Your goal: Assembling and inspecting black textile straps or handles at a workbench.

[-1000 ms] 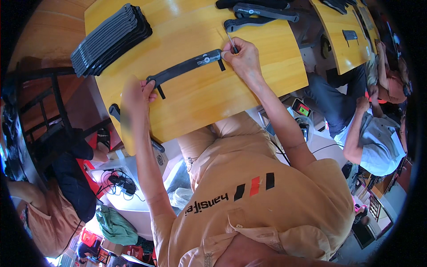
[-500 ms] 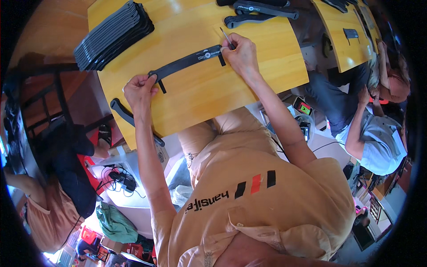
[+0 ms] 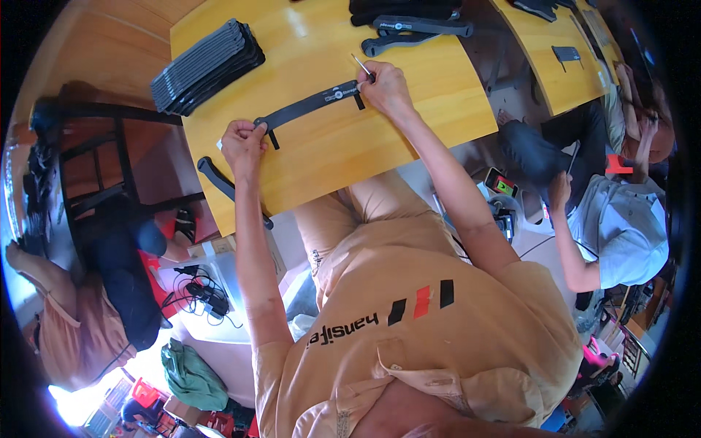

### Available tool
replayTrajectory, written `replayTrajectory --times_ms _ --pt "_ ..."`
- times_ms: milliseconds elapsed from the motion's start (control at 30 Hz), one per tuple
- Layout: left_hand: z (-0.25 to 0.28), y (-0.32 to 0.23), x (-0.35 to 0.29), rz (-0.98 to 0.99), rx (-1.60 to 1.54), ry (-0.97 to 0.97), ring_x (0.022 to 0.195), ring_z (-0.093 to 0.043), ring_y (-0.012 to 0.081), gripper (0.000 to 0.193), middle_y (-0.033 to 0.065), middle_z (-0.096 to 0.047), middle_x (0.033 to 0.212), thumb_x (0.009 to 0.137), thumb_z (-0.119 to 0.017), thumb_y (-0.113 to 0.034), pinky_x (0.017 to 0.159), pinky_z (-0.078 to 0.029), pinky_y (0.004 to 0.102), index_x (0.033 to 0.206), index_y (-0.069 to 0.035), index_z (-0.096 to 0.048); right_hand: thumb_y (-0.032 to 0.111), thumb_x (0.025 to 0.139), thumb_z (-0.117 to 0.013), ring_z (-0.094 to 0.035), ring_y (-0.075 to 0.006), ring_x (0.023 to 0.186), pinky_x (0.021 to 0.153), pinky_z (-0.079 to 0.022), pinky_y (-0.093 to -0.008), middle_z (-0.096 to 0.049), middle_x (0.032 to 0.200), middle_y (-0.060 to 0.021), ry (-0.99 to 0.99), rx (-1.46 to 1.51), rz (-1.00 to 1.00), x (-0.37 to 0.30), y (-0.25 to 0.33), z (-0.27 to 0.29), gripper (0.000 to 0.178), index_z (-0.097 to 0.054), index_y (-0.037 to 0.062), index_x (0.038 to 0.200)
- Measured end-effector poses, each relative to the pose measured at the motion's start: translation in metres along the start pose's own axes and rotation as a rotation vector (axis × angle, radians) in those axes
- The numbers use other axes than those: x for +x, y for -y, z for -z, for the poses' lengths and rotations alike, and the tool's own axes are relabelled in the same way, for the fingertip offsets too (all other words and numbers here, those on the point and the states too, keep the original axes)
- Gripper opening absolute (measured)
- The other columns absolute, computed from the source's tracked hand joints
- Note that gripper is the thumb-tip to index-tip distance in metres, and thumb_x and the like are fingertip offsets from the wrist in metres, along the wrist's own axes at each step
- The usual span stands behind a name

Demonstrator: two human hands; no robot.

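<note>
A black strap [image 3: 307, 107] with pale printing spans the wooden table between my hands, and a short dark tab hangs from near each end. My left hand [image 3: 244, 144] pinches its left end between thumb and fingers. At the other end, my right hand [image 3: 385, 91] is closed, its fingertips on the strap. A slim tool [image 3: 363, 68] with a metal tip and dark handle sticks up out of the right hand; its exact kind is too small to make out. Another dark strap [image 3: 216, 179] lies along the table's left edge, partly behind my left forearm.
A thick stack of grey-black straps [image 3: 208, 66] stands at the far left of the table [image 3: 365, 153]. More dark straps [image 3: 420, 29] lie at the far right. Beyond a gap, a co-worker in a light blue shirt [image 3: 621, 226] sits by a second table [image 3: 555, 73]. Cables [image 3: 208, 296] lie lower left.
The whole view has shifted slightly, with the table's left side now further right. Both hands keep their hold on the strap. The co-worker on the right has moved an arm.
</note>
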State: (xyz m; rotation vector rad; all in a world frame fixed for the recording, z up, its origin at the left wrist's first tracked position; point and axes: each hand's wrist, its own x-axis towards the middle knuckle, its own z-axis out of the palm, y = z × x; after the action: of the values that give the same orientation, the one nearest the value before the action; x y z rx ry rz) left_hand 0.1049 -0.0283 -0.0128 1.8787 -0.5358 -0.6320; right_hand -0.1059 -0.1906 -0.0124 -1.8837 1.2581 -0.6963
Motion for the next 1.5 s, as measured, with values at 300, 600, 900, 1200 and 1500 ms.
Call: replayTrajectory --times_ms 300,600,900,1200,1500 --pt "0.005 -0.008 -0.014 -0.128 0.189 -0.071 0.049 -0.056 0.0157 0.011 0.0057 -0.056 0.062 0.076 -0.061 -0.008 0.045 -0.044 0.0269 0.080 0.001 -0.055 0.008 0.069 -0.055 -0.060 -0.0296 0.070 0.064 -0.047 -0.0360 -0.062 0.071 -0.0129 -0.037 0.121 -0.016 -0.008 -0.006 0.021 0.012 -0.064 0.0053 0.077" --pt "-0.041 -0.028 -0.064 -0.781 0.855 0.127 0.117 -0.038 0.0304 0.052 0.0164 -0.043 0.124 0.077 -0.059 -0.027 0.096 -0.029 0.0466 0.121 -0.004 -0.044 0.000 0.070 -0.052 -0.057 -0.0327 0.073 0.064 -0.047 -0.0424 -0.052 0.090 -0.0099 0.030 -0.209 0.484 -0.048 0.015 0.010 0.030 -0.058 0.0057 0.099" --pt "-0.054 -0.014 -0.065 -0.738 1.007 0.207 0.129 -0.020 0.0301 0.067 0.0159 -0.020 0.140 0.079 -0.051 -0.047 0.100 -0.017 0.0534 0.134 -0.014 -0.030 0.004 0.070 -0.056 -0.057 -0.0283 0.079 0.063 -0.048 -0.0375 -0.045 0.101 -0.0102 0.173 -0.439 0.466 -0.046 0.019 0.004 0.036 -0.057 0.0068 0.105" --pt "-0.039 -0.011 -0.066 -0.656 0.974 0.191 0.131 -0.013 0.0316 0.076 0.0185 -0.013 0.142 0.080 -0.048 -0.049 0.103 -0.012 0.0515 0.135 -0.003 -0.023 0.004 0.069 -0.054 -0.058 -0.0274 0.079 0.066 -0.047 -0.0388 -0.049 0.101 -0.0074 0.038 -0.234 0.492 -0.034 0.002 0.021 0.034 -0.059 0.0087 0.102" --pt "-0.015 -0.003 -0.065 -0.561 1.034 0.123 0.132 -0.012 0.0274 0.077 0.0154 -0.014 0.143 0.082 -0.047 -0.049 0.104 -0.009 0.0480 0.135 -0.001 -0.021 0.003 0.068 -0.054 -0.059 -0.0269 0.076 0.063 -0.049 -0.0371 -0.052 0.103 -0.0088 0.092 -0.427 0.466 -0.044 0.006 0.025 0.037 -0.057 0.0052 0.105"
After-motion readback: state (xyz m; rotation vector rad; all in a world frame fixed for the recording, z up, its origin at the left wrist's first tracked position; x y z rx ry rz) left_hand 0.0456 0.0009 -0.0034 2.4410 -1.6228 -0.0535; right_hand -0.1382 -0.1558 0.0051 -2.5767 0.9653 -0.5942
